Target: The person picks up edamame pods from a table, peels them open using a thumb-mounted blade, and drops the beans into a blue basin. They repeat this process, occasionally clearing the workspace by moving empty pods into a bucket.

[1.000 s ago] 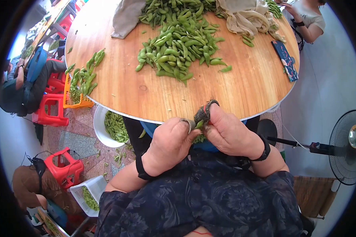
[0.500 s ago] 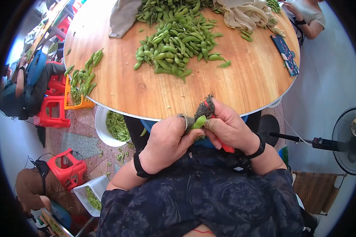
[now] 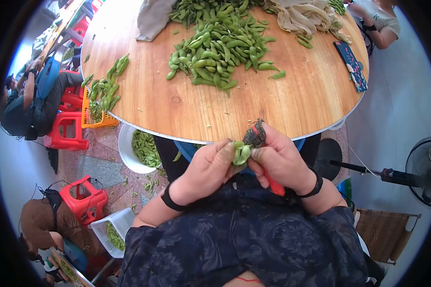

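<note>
Between my two hands, just past the near edge of the wooden table (image 3: 196, 117), a green pod (image 3: 242, 153) is held and looks split open. My left hand (image 3: 208, 165) pinches its left side with thumb and fingers. My right hand (image 3: 285, 160) touches its right side with the thumb; a red-handled tool (image 3: 275, 183) lies in that palm. A dark wrapped bundle with a red band (image 3: 255, 135) sits on a finger of my right hand. Beyond my hands lies a large pile of green pods (image 3: 220, 50).
More pods (image 3: 109, 86) lie at the table's left, by a yellow basket (image 3: 99, 119). A white tub (image 3: 128, 148) stands below. Cloths (image 3: 153, 19), a phone (image 3: 350, 67), a fan (image 3: 419, 167), red stools (image 3: 84, 200) and several people (image 3: 48, 215) surround the table.
The pod between my hands now shows its opened, paler inside. My left thumb has moved up onto it. The view has shifted slightly, so the table appears a little farther right.
</note>
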Tool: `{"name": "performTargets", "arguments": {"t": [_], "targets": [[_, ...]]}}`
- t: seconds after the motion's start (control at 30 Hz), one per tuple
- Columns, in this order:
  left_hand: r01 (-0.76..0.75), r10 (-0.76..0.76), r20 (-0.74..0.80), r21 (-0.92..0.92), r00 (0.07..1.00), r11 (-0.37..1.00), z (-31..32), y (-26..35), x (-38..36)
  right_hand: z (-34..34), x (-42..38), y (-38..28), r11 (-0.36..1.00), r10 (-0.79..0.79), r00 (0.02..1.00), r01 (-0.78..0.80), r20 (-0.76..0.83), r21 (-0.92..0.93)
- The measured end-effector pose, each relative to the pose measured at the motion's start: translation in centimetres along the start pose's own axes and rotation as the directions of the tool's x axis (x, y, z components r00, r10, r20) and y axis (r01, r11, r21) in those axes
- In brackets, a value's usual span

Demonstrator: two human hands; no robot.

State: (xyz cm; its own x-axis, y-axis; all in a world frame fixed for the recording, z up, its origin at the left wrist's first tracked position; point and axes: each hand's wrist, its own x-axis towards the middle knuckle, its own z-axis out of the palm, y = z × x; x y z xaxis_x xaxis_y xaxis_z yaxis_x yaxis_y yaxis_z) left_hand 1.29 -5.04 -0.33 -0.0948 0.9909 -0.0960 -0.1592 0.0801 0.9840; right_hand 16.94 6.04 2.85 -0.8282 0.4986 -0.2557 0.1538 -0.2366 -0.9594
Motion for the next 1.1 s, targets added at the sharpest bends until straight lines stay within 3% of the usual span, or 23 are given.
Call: {"name": "performTargets", "arguments": {"t": [0.03,0.1,0.17,0.2,0.27,0.3,0.37,0.4,0.43,0.5,0.57,0.7,0.83,0.93,1.0,1.07,1.1], "targets": [[0.289,-0.267,0.115,-0.306,0.957,0.907,-0.3,0.3,-0.1,-0.4,0.2,-0.4,0.919,0.209,0.965,-0.249,0.158,0.305],[0.307,-0.263,0.177,-0.306,0.948,0.901,-0.3,0.6,-0.2,-0.3,0.2,-0.3,0.898,0.228,0.961,-0.269,0.155,0.347],[0.359,-0.339,0.119,-0.248,0.933,0.900,0.0,1.5,-0.3,-0.5,0.2,0.6,0.977,0.117,0.992,-0.124,0.046,0.175],[0.360,-0.340,0.121,-0.247,0.933,0.900,0.0,1.2,-0.3,-0.4,0.2,0.9,0.977,0.117,0.992,-0.123,0.044,0.176],[0.236,-0.214,0.142,-0.156,0.966,0.959,-0.3,0.4,-0.4,-0.1,0.0,1.6,0.953,-0.211,0.976,0.192,-0.056,-0.235],[0.238,-0.217,0.141,-0.156,0.966,0.959,-0.4,0.5,-0.4,0.0,0.0,2.2,0.954,-0.209,0.976,0.191,-0.056,-0.233],[0.311,-0.286,0.151,-0.179,0.946,0.934,-0.5,0.9,-0.4,0.1,0.1,3.1,0.608,-0.604,0.795,0.506,0.058,-0.611],[0.313,-0.288,0.150,-0.179,0.946,0.933,-0.5,0.7,-0.4,0.0,0.0,2.9,0.522,-0.605,0.786,0.515,0.131,-0.680],[0.301,-0.281,0.147,-0.141,0.948,0.943,-0.5,0.4,-0.4,0.0,0.2,2.9,0.524,-0.603,0.787,0.514,0.130,-0.679],[0.290,-0.274,0.145,-0.102,0.951,0.952,-0.3,0.0,-0.4,0.0,0.4,3.1,0.345,-0.688,0.668,0.643,0.281,-0.684],[0.249,-0.235,0.090,-0.205,0.968,0.947,0.2,-0.2,-0.3,0.0,0.4,3.1,0.347,-0.686,0.683,0.610,0.250,-0.712],[0.185,-0.165,0.121,-0.174,0.979,0.967,0.4,-1.0,-0.1,0.1,-0.2,2.5,0.321,-0.671,0.721,0.493,0.174,-0.809],[0.195,-0.157,0.206,-0.179,0.966,0.964,0.5,-0.8,0.0,-0.2,-0.4,2.4,0.317,-0.665,0.729,0.472,0.162,-0.822],[0.132,-0.109,0.223,-0.095,0.969,0.987,-0.1,-1.1,0.2,-0.3,-0.4,2.5,0.401,-0.628,0.768,0.460,0.128,-0.792],[0.078,-0.067,0.226,-0.042,0.972,0.996,-0.1,-1.7,0.4,-0.7,-0.4,2.7,0.595,-0.566,0.823,0.449,0.048,-0.667],[-0.115,0.112,0.163,0.009,0.980,0.993,0.4,-2.3,0.5,-1.1,-0.5,2.3,0.589,-0.555,0.830,0.434,0.049,-0.682],[-0.121,0.118,0.168,0.006,0.979,0.993,0.6,-2.0,0.4,-1.3,-0.5,2.0,0.584,-0.545,0.837,0.425,0.054,-0.692]]}}
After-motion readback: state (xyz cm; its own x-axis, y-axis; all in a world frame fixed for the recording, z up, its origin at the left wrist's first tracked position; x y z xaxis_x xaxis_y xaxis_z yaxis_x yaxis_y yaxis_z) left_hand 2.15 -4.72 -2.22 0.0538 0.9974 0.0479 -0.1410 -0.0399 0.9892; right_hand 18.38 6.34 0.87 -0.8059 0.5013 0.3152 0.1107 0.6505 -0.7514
